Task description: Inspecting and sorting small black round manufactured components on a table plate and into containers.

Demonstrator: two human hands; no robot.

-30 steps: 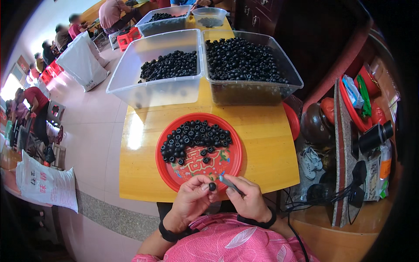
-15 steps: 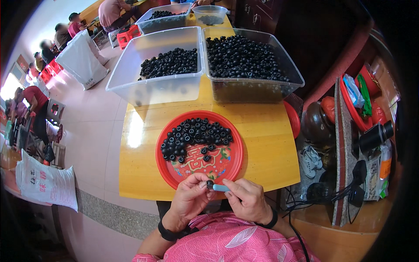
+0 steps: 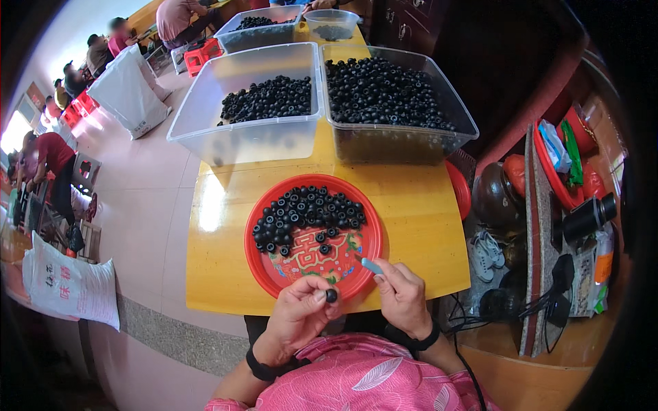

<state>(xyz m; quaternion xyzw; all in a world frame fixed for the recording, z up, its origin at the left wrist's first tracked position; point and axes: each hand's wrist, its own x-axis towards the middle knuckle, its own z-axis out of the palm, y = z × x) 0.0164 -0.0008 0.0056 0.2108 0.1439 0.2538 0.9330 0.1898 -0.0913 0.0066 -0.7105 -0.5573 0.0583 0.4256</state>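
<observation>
Between the thumb and fingers of my left hand (image 3: 296, 316) is a small round black bead-like piece (image 3: 331, 295), just past the near rim of a red round tray (image 3: 376, 257). My right hand (image 3: 404, 299) grips a slim light-blue-handled tool (image 3: 371, 266), its dark thin tip over the tray's right side. The tool and the held piece are apart. Many similar black pieces (image 3: 305, 209), several showing a hollow ring-shaped opening, cover the far half of the tray. A patterned print shows on its bare near half.
Beyond the tray stand two clear plastic bins, the left bin (image 3: 205, 145) and the right bin (image 3: 391, 151), both holding black pieces. Farther back are another bin (image 3: 240, 42) and a round tub (image 3: 332, 27). A cable (image 3: 473, 329) runs beside my right arm. White sacks (image 3: 75, 288) stand at left.
My right hand has moved right and up, taking the blue tool off the black piece. My left hand stays nearly in place, with the piece now turned into fuller view.
</observation>
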